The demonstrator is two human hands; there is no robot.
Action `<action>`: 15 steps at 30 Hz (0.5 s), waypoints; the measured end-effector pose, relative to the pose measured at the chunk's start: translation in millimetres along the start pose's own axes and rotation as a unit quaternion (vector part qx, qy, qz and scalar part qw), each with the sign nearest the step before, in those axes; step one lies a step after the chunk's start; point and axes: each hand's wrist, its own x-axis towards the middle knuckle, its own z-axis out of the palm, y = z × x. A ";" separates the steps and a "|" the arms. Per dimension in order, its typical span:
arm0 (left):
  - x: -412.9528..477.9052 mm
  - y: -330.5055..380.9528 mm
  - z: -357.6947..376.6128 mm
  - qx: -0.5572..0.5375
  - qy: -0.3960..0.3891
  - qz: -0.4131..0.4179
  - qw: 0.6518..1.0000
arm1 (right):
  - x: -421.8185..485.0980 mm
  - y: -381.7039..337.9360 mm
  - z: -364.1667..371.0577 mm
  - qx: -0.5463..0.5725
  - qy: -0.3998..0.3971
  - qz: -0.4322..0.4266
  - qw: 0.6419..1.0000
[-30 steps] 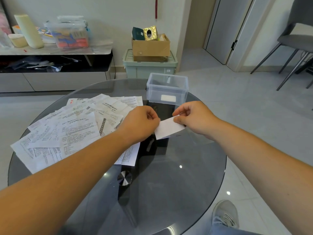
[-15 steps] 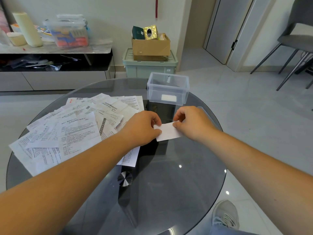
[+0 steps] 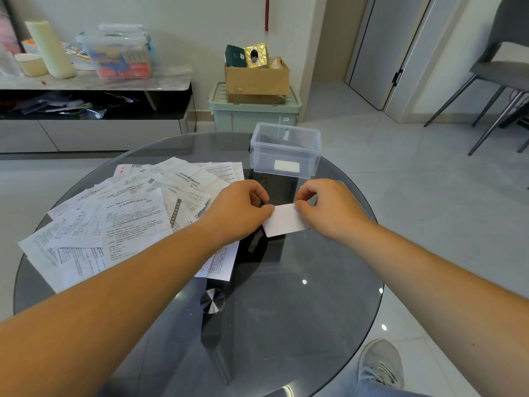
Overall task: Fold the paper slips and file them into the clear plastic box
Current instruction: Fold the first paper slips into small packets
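A small folded white paper slip [image 3: 283, 220] lies between my two hands over the round glass table [image 3: 286, 310]. My left hand [image 3: 239, 209] pinches its left edge and my right hand [image 3: 329, 207] pinches its right edge. Just beyond the hands stands the clear plastic box [image 3: 286, 150], open on top, with one folded white slip [image 3: 286, 166] on its bottom. A spread pile of printed paper slips [image 3: 123, 219] covers the left half of the table, partly under my left forearm.
Beyond the table stand a green storage bin [image 3: 254, 113] with a cardboard box [image 3: 257, 78] on top and a low cabinet [image 3: 94, 110] at the left. Grey chairs [image 3: 501, 73] stand at the right. My shoe [image 3: 380, 365] shows under the table's near right edge.
The slip has become shorter between my hands, folded from a longer strip. Both hands have drawn closer together and slightly lower toward the table.
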 end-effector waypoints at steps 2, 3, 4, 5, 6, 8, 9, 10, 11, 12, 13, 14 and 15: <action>0.3 -1.4 0.0 0.002 -0.001 -0.005 1.000 | -2.1 -1.7 -1.7 -0.003 -0.001 -0.011 1.000; 0.1 -1.5 -0.2 0.003 -0.001 -0.007 1.000 | -3.1 -2.7 -2.5 -0.005 0.000 -0.017 1.000; -0.2 -1.3 -0.8 0.001 0.002 -0.007 1.000 | -3.8 -3.5 -3.3 -0.009 0.003 -0.023 1.000; -0.5 -0.6 -1.6 -0.004 0.006 -0.005 1.000 | -4.0 -4.0 -3.8 -0.015 0.009 -0.028 0.999; -1.3 -0.1 -3.0 -0.015 0.012 -0.003 1.000 | -4.0 -4.4 -4.2 -0.024 0.018 -0.033 0.999; -4.3 1.3 -8.4 -0.039 0.028 0.002 0.999 | -4.1 -6.3 -6.1 -0.047 0.036 -0.045 0.997; -7.4 1.2 -14.0 -0.041 0.039 0.004 0.998 | -4.4 -9.7 -6.1 -0.055 0.043 -0.055 0.996; -10.5 0.7 -19.7 -0.038 0.049 0.008 0.998 | -5.3 -12.7 -6.4 -0.061 0.047 -0.064 0.995; -15.2 -0.9 -26.9 -0.032 0.062 0.010 0.998 | -6.8 -17.7 -5.9 -0.062 0.048 -0.076 0.994; -21.4 -3.9 -36.4 -0.026 0.074 0.010 0.997 | -8.6 -25.3 -4.4 -0.058 0.046 -0.091 0.993; -28.1 -7.3 -46.8 -0.018 0.083 0.010 0.996 | -10.4 -33.4 -2.5 -0.051 0.042 -0.107 0.992; -36.2 -12.7 -58.2 -0.003 0.089 0.008 0.996 | -13.0 -42.7 0.1 -0.043 0.034 -0.126 0.990; -45.8 -19.1 -71.3 0.021 0.093 0.007 0.995 | -15.3 -53.2 4.1 -0.034 0.021 -0.144 0.989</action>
